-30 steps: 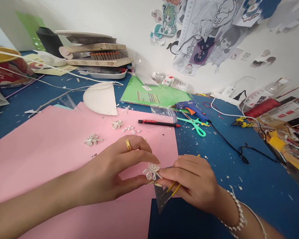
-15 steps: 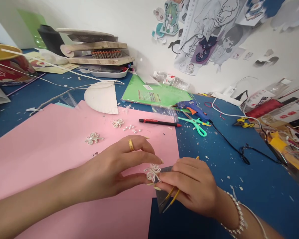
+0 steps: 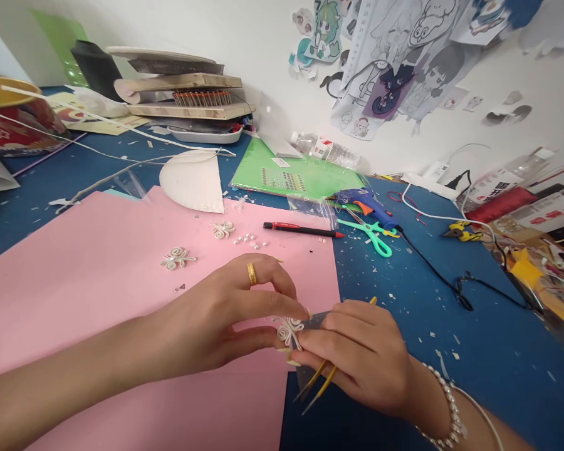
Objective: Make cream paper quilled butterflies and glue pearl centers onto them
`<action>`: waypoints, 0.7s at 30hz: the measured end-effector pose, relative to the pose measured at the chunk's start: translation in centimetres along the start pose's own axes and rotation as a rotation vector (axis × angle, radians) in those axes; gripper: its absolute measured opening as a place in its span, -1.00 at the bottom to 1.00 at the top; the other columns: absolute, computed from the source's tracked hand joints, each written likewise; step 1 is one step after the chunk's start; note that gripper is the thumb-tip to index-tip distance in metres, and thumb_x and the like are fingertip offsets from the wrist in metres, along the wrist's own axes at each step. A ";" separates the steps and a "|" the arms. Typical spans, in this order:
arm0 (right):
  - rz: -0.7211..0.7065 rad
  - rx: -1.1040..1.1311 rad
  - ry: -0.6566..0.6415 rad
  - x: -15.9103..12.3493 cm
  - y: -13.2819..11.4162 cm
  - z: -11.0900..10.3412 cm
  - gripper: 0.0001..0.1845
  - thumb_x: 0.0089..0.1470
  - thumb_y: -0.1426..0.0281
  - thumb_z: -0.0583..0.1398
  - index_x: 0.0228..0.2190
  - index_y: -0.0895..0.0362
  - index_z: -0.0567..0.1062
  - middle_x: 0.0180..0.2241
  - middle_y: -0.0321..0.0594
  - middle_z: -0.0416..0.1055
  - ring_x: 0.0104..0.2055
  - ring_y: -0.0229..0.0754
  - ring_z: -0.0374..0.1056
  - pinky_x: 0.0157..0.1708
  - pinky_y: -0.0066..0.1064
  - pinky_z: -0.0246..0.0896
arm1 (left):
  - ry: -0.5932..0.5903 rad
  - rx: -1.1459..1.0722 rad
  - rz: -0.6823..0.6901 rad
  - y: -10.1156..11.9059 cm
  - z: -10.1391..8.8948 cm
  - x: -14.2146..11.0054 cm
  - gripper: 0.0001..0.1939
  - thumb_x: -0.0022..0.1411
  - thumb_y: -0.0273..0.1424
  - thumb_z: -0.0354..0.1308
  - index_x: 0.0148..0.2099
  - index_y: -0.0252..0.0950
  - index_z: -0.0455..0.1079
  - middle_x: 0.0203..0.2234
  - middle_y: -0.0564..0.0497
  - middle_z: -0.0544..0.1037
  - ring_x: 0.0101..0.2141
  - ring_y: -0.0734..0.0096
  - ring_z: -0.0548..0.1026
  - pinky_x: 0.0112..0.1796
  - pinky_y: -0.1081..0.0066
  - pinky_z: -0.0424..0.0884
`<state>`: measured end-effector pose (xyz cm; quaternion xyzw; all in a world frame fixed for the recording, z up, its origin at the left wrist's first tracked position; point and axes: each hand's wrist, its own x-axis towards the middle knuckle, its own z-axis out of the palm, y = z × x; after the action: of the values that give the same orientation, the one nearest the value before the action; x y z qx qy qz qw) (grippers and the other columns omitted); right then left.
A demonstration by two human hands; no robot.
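Note:
A small white butterfly ornament of coiled cord point(image 3: 287, 332) is held between my two hands, just above the pink paper. On its left side, the thumb and index finger of my left hand point(image 3: 230, 310) curve round its edges. My right hand point(image 3: 366, 351) pinches its right end between thumb and fingers, with yellow-handled tweezers point(image 3: 326, 379) tucked in the same palm, tips pointing down. A thin greyish sheet point(image 3: 306, 376) shows under the right fingers; whether they grip it I cannot tell. Two similar butterflies point(image 3: 177, 258) with white pearl beads point(image 3: 249, 239) lie beyond.
Pink paper point(image 3: 89, 269) covers the left of the blue table. Behind it lie a red-black pen point(image 3: 303, 230), green scissors point(image 3: 373, 237), a blue glue gun point(image 3: 364, 203) with a trailing black cable, and a white half disc point(image 3: 195, 183). Stacked boards point(image 3: 188, 113) stand against the wall.
My left index fingertip has come down a little over the ornament's upper coil. The tweezers have tilted, their tips lower and farther left. The greyish sheet has shifted slightly.

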<state>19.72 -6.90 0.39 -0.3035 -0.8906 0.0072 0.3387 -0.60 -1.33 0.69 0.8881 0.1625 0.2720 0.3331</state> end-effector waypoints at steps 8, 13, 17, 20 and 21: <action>0.000 -0.035 -0.009 -0.1 0.0 -0.1 -0.76 0.15 0.40 0.10 -0.51 0.18 0.45 -0.66 -0.34 0.31 -0.61 -0.35 0.15 -0.60 -0.45 0.00 | -0.012 -0.056 -0.024 0.0 0.1 0.0 -0.80 0.18 -0.50 0.15 -0.12 -0.22 0.41 -0.29 -0.01 0.43 -0.25 0.41 0.42 0.01 0.32 0.22; -0.001 -0.021 -0.019 0.0 0.0 0.0 -0.79 0.14 0.40 0.11 -0.49 0.19 0.45 -0.65 -0.34 0.31 -0.60 -0.35 0.16 -0.59 -0.45 0.02 | 0.000 -0.073 -0.038 0.0 0.3 -0.1 -0.81 0.18 -0.50 0.14 -0.13 -0.24 0.42 -0.29 -0.03 0.43 -0.26 0.37 0.42 -0.07 0.34 0.29; -0.003 -0.022 -0.019 0.0 0.0 0.1 -0.78 0.13 0.40 0.11 -0.50 0.20 0.45 -0.64 -0.33 0.32 -0.60 -0.34 0.17 -0.59 -0.45 0.03 | -0.016 -0.087 -0.062 0.1 0.3 0.0 -0.83 0.18 -0.51 0.13 -0.16 -0.24 0.42 -0.31 -0.03 0.43 -0.27 0.37 0.41 -0.17 0.39 0.34; -0.005 -0.015 -0.014 0.0 0.0 0.1 -0.79 0.13 0.42 0.12 -0.50 0.21 0.45 -0.64 -0.32 0.32 -0.60 -0.33 0.18 -0.59 -0.44 0.04 | -0.011 -0.100 -0.066 0.2 0.2 0.1 -0.83 0.18 -0.51 0.13 -0.16 -0.24 0.43 -0.31 -0.03 0.42 -0.27 0.36 0.40 -0.20 0.40 0.35; -0.001 -0.014 -0.010 0.0 0.0 0.1 -0.80 0.12 0.42 0.12 -0.50 0.21 0.45 -0.64 -0.32 0.32 -0.59 -0.32 0.18 -0.59 -0.44 0.05 | -0.009 -0.099 -0.065 0.2 0.2 0.1 -0.81 0.17 -0.52 0.14 -0.15 -0.24 0.42 -0.31 -0.04 0.42 -0.26 0.35 0.40 -0.19 0.40 0.34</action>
<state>19.68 -6.92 0.35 -0.3056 -0.8924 0.0023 0.3320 -0.37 -1.53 0.76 0.8660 0.1763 0.2647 0.3859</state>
